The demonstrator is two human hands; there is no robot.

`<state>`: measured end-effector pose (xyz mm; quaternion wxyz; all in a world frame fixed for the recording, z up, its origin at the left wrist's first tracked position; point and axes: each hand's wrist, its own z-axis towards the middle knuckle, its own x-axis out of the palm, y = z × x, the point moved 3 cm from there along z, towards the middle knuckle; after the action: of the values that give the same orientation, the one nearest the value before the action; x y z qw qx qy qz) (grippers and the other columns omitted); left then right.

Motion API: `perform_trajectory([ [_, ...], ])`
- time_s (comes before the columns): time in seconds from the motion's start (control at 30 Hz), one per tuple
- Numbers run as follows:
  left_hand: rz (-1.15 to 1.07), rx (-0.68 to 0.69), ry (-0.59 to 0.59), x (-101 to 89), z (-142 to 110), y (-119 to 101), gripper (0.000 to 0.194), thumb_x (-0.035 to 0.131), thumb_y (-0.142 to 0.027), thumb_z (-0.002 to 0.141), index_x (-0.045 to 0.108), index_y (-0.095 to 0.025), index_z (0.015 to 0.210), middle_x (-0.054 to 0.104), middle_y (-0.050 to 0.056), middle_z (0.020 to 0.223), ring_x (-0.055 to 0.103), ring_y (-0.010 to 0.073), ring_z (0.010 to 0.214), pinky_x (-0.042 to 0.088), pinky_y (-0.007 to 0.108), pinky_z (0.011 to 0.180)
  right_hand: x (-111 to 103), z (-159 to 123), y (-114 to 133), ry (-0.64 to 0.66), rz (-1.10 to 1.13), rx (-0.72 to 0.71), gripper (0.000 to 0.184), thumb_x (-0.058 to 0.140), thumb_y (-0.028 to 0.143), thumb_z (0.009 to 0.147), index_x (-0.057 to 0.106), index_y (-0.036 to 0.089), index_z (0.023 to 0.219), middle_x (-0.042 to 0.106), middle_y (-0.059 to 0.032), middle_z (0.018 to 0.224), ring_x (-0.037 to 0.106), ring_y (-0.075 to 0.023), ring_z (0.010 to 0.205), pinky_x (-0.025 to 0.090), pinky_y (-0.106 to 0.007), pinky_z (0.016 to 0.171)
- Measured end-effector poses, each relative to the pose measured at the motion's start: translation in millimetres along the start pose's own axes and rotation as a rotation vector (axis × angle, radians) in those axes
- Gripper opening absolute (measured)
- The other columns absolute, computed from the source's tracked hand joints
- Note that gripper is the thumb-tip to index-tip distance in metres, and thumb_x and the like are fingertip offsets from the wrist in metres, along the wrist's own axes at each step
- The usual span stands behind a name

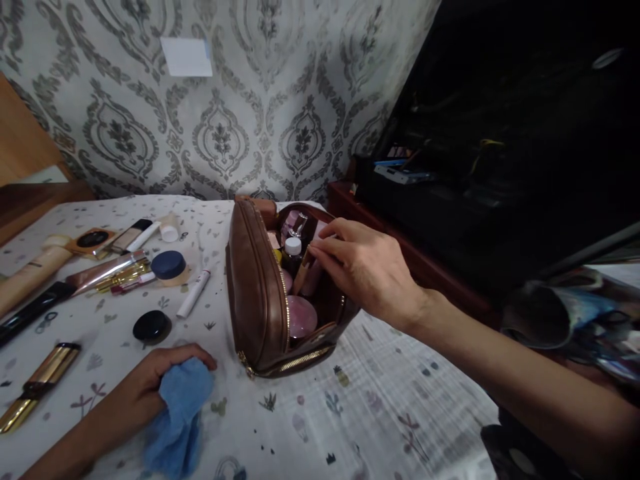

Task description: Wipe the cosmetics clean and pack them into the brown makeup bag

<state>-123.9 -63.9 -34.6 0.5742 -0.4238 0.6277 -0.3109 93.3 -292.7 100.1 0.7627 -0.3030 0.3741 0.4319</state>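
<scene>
A brown leather cosmetic bag stands unzipped on the patterned tablecloth, with bottles and a pink jar inside. My right hand reaches into its opening, fingers pinched around a slim item among the bottles; what it is I cannot make out. My left hand rests on the cloth to the bag's left, closed on a blue cloth.
Cosmetics lie scattered at left: gold tubes, a black round compact, a white stick, a blue-lidded jar, brushes and tubes. A dark wooden shelf with clutter stands at right. Patterned wall behind.
</scene>
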Motion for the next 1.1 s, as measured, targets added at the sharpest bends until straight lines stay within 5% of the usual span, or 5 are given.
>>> perform_trajectory([
  [0.33, 0.032, 0.036, 0.033, 1.5, 3, -1, 0.034, 0.049, -0.025, 0.071, 0.069, -0.021, 0.098, 0.072, 0.004, 0.097, 0.066, 0.0236, 0.092, 0.051, 0.028, 0.083, -5, -1, 1, -0.01, 0.037, 0.01, 0.019, 0.056, 0.023, 0.097, 0.071, 0.017, 0.088, 0.069, -0.0077, 0.093, 0.064, -0.0198, 0.085, 0.05, -0.029, 0.07],
  [0.5, 0.007, -0.012, 0.019, 0.7, 0, -11, 0.035, 0.05, -0.027, 0.069, 0.07, -0.021, 0.097, 0.072, 0.003, 0.098, 0.065, 0.0238, 0.095, 0.051, 0.029, 0.087, -23, -11, 8, -0.139, 0.246, 0.035, 0.022, 0.052, 0.023, 0.099, 0.07, 0.018, 0.087, 0.07, -0.0066, 0.089, 0.066, -0.0165, 0.077, 0.053, -0.026, 0.065],
  [0.73, 0.028, -0.103, -0.02, 0.7, -4, -21, 0.037, 0.052, -0.026, 0.067, 0.072, -0.024, 0.097, 0.073, 0.003, 0.104, 0.064, 0.0253, 0.102, 0.05, 0.03, 0.091, -35, -61, 28, -0.044, 0.436, -0.122, 0.023, 0.047, 0.024, 0.102, 0.069, 0.018, 0.105, 0.074, -0.0082, 0.096, 0.072, -0.0173, 0.081, 0.059, -0.025, 0.066],
  [0.93, 0.022, -0.142, -0.078, 3.1, -4, -24, 0.026, 0.057, -0.035, 0.071, 0.074, -0.03, 0.089, 0.075, -0.001, 0.094, 0.066, 0.0244, 0.092, 0.049, 0.026, 0.086, -21, -122, 29, 0.005, 0.412, -0.01, 0.043, 0.046, 0.032, 0.102, 0.049, 0.034, 0.145, 0.075, -0.0052, 0.092, 0.071, -0.0218, 0.078, 0.06, -0.035, 0.071],
  [1.1, 0.014, -0.089, -0.118, 1.4, -5, -25, 0.025, 0.056, -0.043, 0.074, 0.076, -0.036, 0.088, 0.076, -0.005, 0.09, 0.067, 0.0239, 0.089, 0.048, 0.025, 0.082, -12, -138, 33, 0.022, 0.438, 0.091, 0.05, 0.043, 0.032, 0.103, 0.035, 0.041, 0.152, 0.074, -0.0028, 0.089, 0.069, -0.0208, 0.074, 0.058, -0.035, 0.07],
])
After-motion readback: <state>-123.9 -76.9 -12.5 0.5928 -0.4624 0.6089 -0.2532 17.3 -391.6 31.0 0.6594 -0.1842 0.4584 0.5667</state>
